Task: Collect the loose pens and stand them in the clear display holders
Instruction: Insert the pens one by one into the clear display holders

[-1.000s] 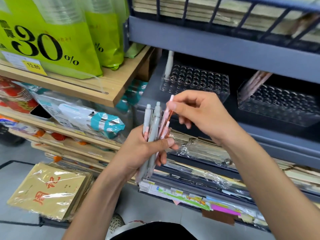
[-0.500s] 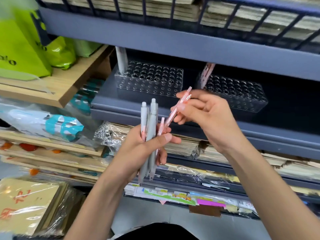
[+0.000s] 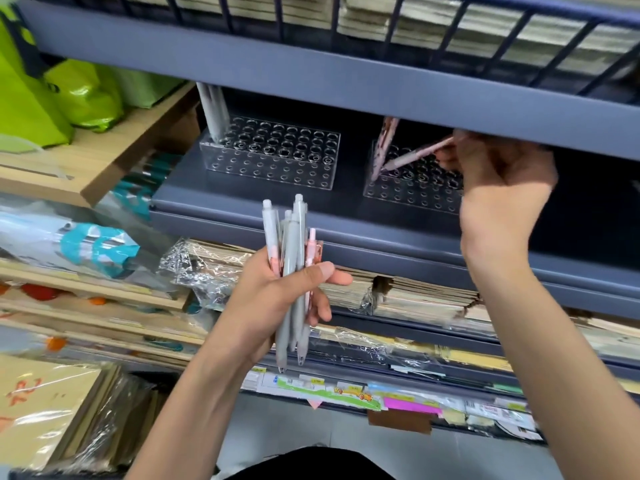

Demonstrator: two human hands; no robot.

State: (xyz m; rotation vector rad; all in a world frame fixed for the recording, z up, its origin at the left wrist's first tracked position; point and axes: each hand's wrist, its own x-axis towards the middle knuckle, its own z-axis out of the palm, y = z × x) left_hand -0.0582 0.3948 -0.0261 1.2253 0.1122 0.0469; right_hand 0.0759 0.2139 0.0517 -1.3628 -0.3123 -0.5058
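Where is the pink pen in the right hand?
Upper right of the head view: the right hand holds the pink pen tilted, tip at the right clear holder, beside standing pink pens.

On the shelf (image 3: 242, 216) the left holder (image 3: 270, 157) stands beside the right holder (image 3: 412, 192); my pen (image 3: 415, 155) slants over that one, my bundle (image 3: 292, 244) nearer me.

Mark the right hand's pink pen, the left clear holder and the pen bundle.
pink pen (image 3: 415, 154): head view, barrel middle.
left clear holder (image 3: 270, 171): head view, front wall.
pen bundle (image 3: 293, 244): head view, grey barrel.
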